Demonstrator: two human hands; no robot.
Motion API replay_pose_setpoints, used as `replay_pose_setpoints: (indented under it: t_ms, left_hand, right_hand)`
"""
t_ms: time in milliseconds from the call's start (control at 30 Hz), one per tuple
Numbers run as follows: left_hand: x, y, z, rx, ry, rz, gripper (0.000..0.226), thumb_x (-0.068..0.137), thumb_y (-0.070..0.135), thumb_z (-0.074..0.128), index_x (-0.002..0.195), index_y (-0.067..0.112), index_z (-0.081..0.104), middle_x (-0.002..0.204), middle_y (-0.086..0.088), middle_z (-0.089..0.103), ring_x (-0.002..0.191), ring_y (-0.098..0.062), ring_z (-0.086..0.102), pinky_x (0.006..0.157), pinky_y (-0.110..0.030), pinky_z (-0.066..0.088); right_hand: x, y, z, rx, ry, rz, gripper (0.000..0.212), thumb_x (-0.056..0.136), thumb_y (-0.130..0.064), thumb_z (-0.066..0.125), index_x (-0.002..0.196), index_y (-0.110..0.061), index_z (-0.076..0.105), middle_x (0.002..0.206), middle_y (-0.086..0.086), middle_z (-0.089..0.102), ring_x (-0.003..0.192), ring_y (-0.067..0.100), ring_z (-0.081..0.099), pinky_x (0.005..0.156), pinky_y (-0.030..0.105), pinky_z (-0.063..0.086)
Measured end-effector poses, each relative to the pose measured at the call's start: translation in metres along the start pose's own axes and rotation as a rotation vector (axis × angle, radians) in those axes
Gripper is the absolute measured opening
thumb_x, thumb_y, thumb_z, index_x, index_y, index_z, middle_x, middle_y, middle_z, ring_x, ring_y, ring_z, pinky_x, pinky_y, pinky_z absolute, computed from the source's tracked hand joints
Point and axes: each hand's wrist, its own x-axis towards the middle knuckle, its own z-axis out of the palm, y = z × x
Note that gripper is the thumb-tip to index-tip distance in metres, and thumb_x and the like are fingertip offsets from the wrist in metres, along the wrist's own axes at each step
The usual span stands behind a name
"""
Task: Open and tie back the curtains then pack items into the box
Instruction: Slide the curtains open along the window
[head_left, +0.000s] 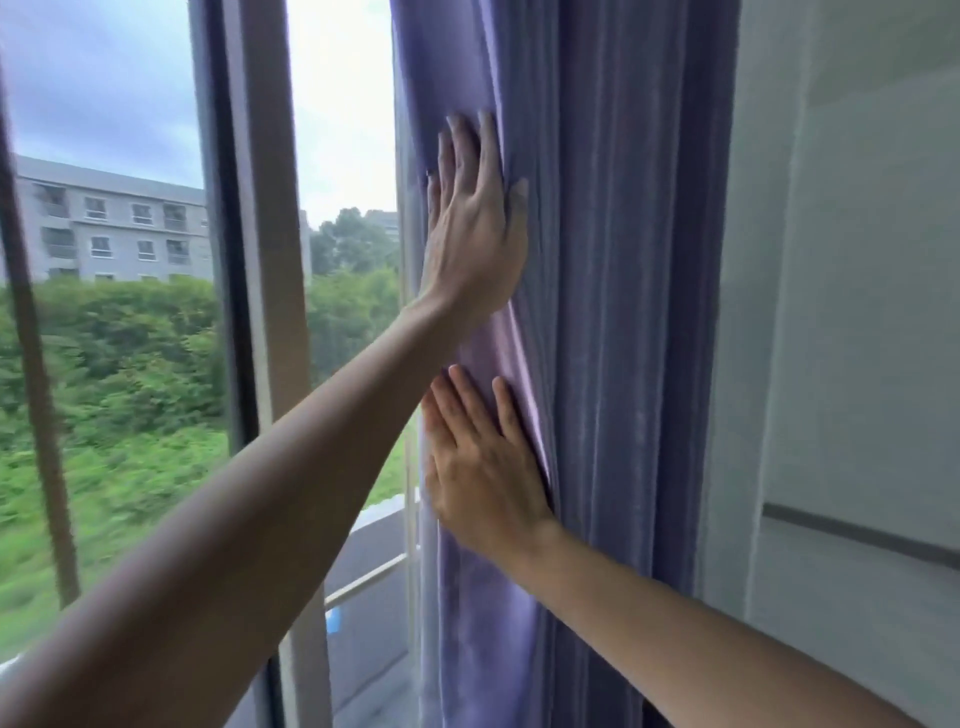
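Your purple curtain (623, 312) is gathered into folds on the right of the window (119, 260), up against the pale wall (857, 260), so the glass to its left is uncovered and the building and greenery outside show plainly. Your left hand (475, 223) lies flat on the curtain's leading edge, fingers straight and slightly spread, thumb out to the right, pressing the cloth rather than gripping it. Your right hand (485, 467) sits just below it on the same edge, also flat, fingers straight and pointing up; it holds nothing either. Between the two hands a paler fold of the fabric bulges out. Judgement: the opening step for this curtain looks close to done, since the cloth is already bunched at the side and you seem to be compacting the folds. The tie-back is not done as far as this view shows: no band, cord or hook is visible around the curtain, though the part below your right arm is only partly in view. Whether a second curtain hangs on the other side cannot be told from here. The box and the items to pack are nowhere in view, so the packing stage appears not yet begun.
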Motion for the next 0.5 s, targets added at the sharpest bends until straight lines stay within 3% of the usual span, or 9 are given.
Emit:
replay_pose_setpoints:
  t_ms: [100, 233, 333, 500]
  left_hand:
    - [0.001, -0.002, 0.027, -0.034, -0.029, 0.018, 0.059, 0.1, 0.034, 0.021, 0.15, 0.005, 0.008, 0.158, -0.017, 0.002, 0.146, -0.028, -0.003, 0.119, -0.043, -0.001]
    - [0.015, -0.003, 0.06, -0.032, -0.046, 0.055, 0.056, 0.101, 0.029, 0.02, 0.15, 0.004, 0.009, 0.158, -0.017, 0.004, 0.146, -0.028, -0.001, 0.119, -0.039, 0.001]
    - [0.029, 0.002, 0.088, -0.021, -0.064, 0.081, 0.055, 0.101, 0.026, 0.02, 0.15, 0.004, 0.007, 0.158, -0.016, 0.003, 0.146, -0.029, -0.001, 0.118, -0.039, 0.001]
    - [0.053, 0.0, 0.147, -0.033, -0.015, 0.091, 0.054, 0.101, 0.025, 0.019, 0.15, 0.005, 0.008, 0.158, -0.015, 0.003, 0.146, -0.029, -0.002, 0.117, -0.037, -0.002]
  right_hand:
    - [0.001, 0.026, 0.013, -0.079, -0.039, 0.035, 0.058, 0.095, -0.027, 0.043, 0.147, -0.004, 0.034, 0.155, 0.012, 0.03, 0.146, 0.026, 0.021, 0.119, 0.051, 0.009]
    - [0.003, 0.072, 0.036, -0.165, -0.094, 0.063, 0.063, 0.095, -0.029, 0.04, 0.151, -0.006, 0.024, 0.159, 0.011, 0.02, 0.148, 0.025, 0.014, 0.119, 0.05, 0.006]
    - [0.007, 0.107, 0.051, -0.232, -0.069, 0.073, 0.065, 0.088, -0.018, 0.041, 0.15, -0.004, 0.027, 0.158, 0.011, 0.022, 0.147, 0.026, 0.018, 0.119, 0.05, 0.01]
    - [0.013, 0.165, 0.083, -0.269, -0.014, 0.073, 0.067, 0.084, -0.017, 0.039, 0.148, -0.002, 0.031, 0.157, 0.011, 0.027, 0.146, 0.026, 0.022, 0.12, 0.048, 0.01]
